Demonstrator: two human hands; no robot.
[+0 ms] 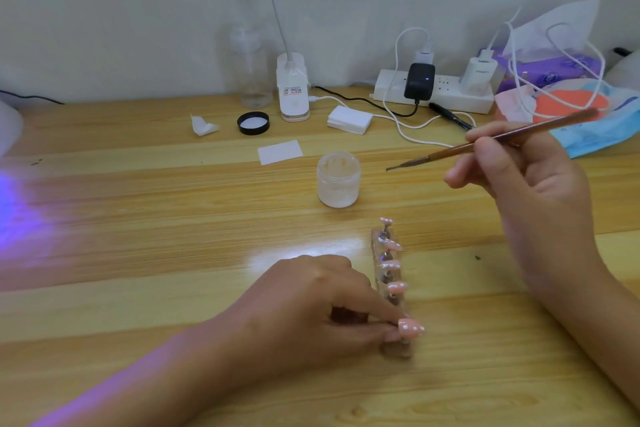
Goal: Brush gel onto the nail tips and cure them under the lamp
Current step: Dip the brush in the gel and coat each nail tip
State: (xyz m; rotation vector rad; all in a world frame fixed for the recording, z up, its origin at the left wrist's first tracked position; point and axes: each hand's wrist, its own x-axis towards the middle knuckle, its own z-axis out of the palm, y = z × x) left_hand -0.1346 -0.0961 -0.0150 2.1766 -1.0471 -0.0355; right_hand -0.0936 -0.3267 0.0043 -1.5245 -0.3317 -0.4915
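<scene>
1. Five pink nail tips [397, 287] with white dots stand in one row on a clear holder strip [377, 282], which lies on the wooden table [173, 253] in front of the person.
2. The left hand [311, 308] rests on the table beside the strip. Its thumb and forefinger pinch the nearest nail tip [411, 327]; the other fingers are curled under.
3. The right hand [519, 170] is raised above the table, its fingers closed around one brown brush [502, 139]. The bristle end points left, towards the jar, and touches nothing.
4. One open gel jar [338, 178] stands just beyond the far end of the strip, apart from it. Its one black lid [253, 123] lies further back, inside up.
5. At the back are one clear pump bottle [251, 69], one white lamp base [292, 90], one stack of white pads [349, 119] and one power strip [433, 94] with three plugs, one black and two white.
6. One loose white pad [280, 151] and one crumpled scrap [203, 125] lie between the lid and the jar.
7. A violet glow [17, 204] falls on the table's left edge.
</scene>
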